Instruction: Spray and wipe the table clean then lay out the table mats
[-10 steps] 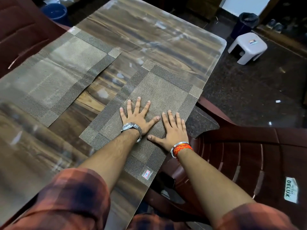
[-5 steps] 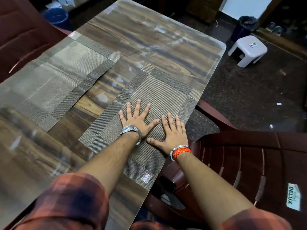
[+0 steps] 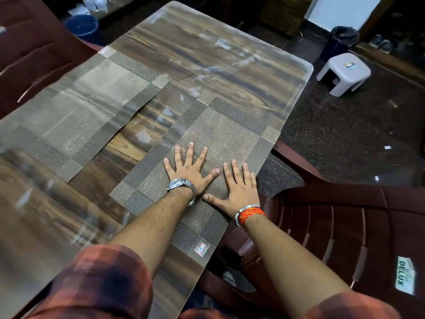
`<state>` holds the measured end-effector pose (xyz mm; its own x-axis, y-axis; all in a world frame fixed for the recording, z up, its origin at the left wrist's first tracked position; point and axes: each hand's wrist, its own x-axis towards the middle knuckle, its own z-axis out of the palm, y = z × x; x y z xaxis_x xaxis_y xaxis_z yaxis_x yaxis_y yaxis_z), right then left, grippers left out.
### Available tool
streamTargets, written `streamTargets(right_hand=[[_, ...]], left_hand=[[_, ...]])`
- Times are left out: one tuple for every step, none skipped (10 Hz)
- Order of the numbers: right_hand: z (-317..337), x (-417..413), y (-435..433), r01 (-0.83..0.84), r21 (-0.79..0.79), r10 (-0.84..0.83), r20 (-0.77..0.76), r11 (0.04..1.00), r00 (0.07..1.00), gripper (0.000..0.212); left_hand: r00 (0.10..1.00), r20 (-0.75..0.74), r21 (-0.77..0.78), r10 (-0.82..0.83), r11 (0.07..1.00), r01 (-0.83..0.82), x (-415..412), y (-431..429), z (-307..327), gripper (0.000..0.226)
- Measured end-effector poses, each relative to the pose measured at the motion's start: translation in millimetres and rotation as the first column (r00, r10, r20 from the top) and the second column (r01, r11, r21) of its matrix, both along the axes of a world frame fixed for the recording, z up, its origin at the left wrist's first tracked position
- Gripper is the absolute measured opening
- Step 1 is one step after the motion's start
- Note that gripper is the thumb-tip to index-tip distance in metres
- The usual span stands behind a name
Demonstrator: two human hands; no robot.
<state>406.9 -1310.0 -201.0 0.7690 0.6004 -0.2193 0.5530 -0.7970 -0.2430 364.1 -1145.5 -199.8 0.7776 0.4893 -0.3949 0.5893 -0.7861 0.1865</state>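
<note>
Fingers on both of your hands are spreading wide and lying flat, not gripping anything. Your left hand (image 3: 189, 172) is pressing palm down on the near mat (image 3: 220, 134), about the middle of it. Your right hand (image 3: 236, 188) is lying flat just beside it, toward 3 o'clock, and its little finger is reaching close to the mat's edge. The two thumbs are pointing at each other and are nearly touching.

You are wearing a silver watch (image 3: 181, 184) on your left wrist. You are wearing a silver bangle and an orange thread band (image 3: 250, 214) on your right wrist. Both of your checked sleeves are showing at 6 o'clock.

That near mat is lying on the wooden table (image 3: 207, 56), tight along the table's edge at 3 o'clock. It has a small label (image 3: 200, 249) at its near corner. A second mat (image 3: 87, 107) is lying flat at 10 o'clock from your hands, and bare wood is showing between the two mats. The tabletop is looking shiny, with pale streaks at 12 o'clock.

A dark red plastic chair (image 3: 345, 238) is sitting at 4 o'clock, pushed up against the table. A white stool (image 3: 345, 73) is standing on the dark floor at 2 o'clock. A blue bucket (image 3: 82, 28) is standing at 11 o'clock, past the table.
</note>
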Motion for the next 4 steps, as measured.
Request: streamTargets(right_hand=[[-0.7,2.4,-1.3,-0.025,-0.013,0.025,-0.011,1.000,1.000,0.114],[0.5,2.5,-1.2,-0.034,-0.031,0.033,-0.029,0.999,0.999,0.115],[3.7,4.8,-3.9,-0.054,-0.033,0.053,-0.032,0.998,0.998,0.114],[11.3,4.1,-4.6,-0.008,0.092,0.004,0.043,0.996,0.999,0.110]], left_hand=[[1.000,-0.011,-0.007,0.008,1.000,-0.008,-3.2,-1.4,1.0,0.083],[1.000,-0.019,-0.030,0.015,0.999,-0.015,-5.2,-1.6,2.6,0.084],[1.000,-0.023,-0.052,-0.003,0.999,0.001,-6.5,1.8,4.2,0.089],[0.998,0.043,-0.061,0.050,0.997,-0.047,-15.9,10.4,9.6,0.091]])
